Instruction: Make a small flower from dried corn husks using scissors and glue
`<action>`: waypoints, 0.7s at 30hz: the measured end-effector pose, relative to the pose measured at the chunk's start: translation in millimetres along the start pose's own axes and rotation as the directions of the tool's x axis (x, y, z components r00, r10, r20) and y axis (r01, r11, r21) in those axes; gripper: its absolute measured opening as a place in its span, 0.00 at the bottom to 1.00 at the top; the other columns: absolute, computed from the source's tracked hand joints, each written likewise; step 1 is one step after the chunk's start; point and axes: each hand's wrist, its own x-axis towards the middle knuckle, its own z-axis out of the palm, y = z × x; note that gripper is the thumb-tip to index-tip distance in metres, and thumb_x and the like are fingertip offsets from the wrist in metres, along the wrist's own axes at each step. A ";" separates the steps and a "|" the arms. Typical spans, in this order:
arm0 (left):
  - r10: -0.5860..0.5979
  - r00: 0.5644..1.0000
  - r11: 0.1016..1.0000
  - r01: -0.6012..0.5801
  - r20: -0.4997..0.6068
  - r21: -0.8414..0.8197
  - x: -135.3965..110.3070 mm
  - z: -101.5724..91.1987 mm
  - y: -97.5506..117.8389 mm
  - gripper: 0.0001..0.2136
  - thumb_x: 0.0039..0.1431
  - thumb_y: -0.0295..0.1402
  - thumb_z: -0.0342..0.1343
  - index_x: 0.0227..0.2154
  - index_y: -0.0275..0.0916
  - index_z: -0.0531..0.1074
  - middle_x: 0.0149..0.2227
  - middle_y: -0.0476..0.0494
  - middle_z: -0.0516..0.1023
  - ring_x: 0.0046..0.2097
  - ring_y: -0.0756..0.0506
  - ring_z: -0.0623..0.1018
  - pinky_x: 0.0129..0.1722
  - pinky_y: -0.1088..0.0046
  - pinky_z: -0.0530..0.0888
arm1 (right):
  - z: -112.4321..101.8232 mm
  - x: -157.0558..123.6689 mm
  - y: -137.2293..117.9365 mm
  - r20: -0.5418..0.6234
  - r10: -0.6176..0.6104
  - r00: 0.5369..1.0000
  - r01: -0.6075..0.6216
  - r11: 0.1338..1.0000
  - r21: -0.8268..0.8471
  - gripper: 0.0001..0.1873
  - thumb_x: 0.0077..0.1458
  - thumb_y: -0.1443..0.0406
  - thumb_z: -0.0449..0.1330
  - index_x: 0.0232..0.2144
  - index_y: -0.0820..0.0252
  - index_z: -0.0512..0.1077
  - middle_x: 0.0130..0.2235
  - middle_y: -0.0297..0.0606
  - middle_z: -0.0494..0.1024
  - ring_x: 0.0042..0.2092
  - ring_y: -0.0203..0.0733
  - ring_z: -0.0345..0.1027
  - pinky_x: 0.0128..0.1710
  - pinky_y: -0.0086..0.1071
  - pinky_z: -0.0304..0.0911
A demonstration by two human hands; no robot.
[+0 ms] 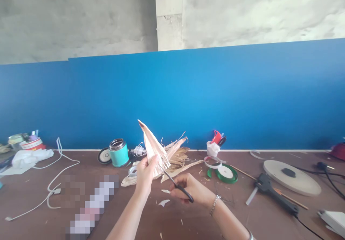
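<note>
My left hand [147, 173] pinches a pale dried corn husk [153, 144], held up with its dark pointed tip toward the upper left. The fingers of my right hand [188, 189] are wrapped round a pair of scissors [176, 186] with dark handles. Their blades reach the lower edge of the husk; whether they are closed on it I cannot tell. Behind my hands lies a pile of dried husks [180, 157], some pale and some brown. Small cut scraps [164, 203] rest on the table below the scissors.
A turquoise thermos [118, 153] stands left of the husks. To the right are a green ribbon roll [234, 175], a cup [213, 149] with pens, a black glue gun [277, 193] and a round disc [304, 182]. A white cable [54, 179] lies left. A blue partition [172, 96] borders the table [129, 214].
</note>
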 end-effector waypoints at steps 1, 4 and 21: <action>0.012 1.000 1.000 -0.012 -0.009 -0.001 -0.2 0.3 0.0 0.20 0.44 0.47 0.62 0.31 0.33 0.76 0.20 0.49 0.71 0.21 0.52 0.65 0.19 0.79 0.59 | 0.1 -0.3 -1.0 -0.001 0.000 1.000 0.000 1.000 0.003 0.14 0.43 0.59 0.65 0.27 0.65 0.73 0.14 0.27 0.67 0.15 0.28 0.57 0.13 0.19 0.52; 0.035 0.998 0.999 -0.034 -0.045 0.012 -0.9 1.4 0.1 0.19 0.43 0.47 0.62 0.29 0.33 0.76 0.18 0.51 0.70 0.21 0.52 0.65 0.19 0.79 0.58 | 0.2 -0.5 -1.4 -0.006 -0.014 1.000 0.014 1.000 -0.004 0.14 0.44 0.59 0.65 0.27 0.65 0.73 0.14 0.27 0.67 0.15 0.27 0.57 0.13 0.19 0.51; 0.100 0.988 0.995 -0.100 -0.118 0.002 -6.0 5.0 0.6 0.18 0.43 0.47 0.62 0.18 0.36 0.67 0.14 0.58 0.52 0.19 0.55 0.53 0.17 0.78 0.52 | 4.5 -1.3 -3.8 -0.077 -0.115 0.990 0.112 0.993 -0.043 0.11 0.45 0.61 0.63 0.23 0.65 0.72 0.14 0.25 0.61 0.17 0.26 0.48 0.13 0.21 0.45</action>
